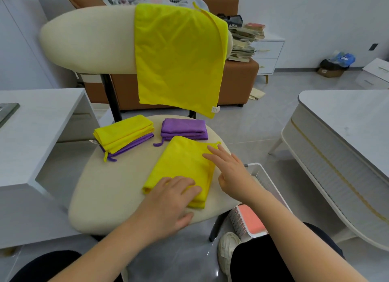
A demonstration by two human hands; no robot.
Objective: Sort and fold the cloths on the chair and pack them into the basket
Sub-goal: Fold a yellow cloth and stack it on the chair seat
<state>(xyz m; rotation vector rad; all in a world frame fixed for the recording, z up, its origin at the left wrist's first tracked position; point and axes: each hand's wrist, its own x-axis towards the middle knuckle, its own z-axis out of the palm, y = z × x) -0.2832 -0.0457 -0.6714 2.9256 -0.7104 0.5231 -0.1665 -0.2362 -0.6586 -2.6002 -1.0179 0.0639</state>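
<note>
A folded yellow cloth [181,166] lies on the cream chair seat [109,197]. My left hand [168,203] rests flat on its near end with fingers spread. My right hand [229,172] lies open on its right edge, fingers straight. Behind it sit a folded purple cloth [184,129] and a stack of a folded yellow cloth over a purple one [124,135]. An unfolded yellow cloth [179,56] hangs over the chair back [88,39]. The white basket [259,197] stands on the floor right of the chair, with something pink inside.
A white desk [40,121] stands to the left and a white oval table [345,138] to the right. A brown sofa [237,79] with stacked books [244,41] is behind the chair. My shoe [228,252] is beside the basket.
</note>
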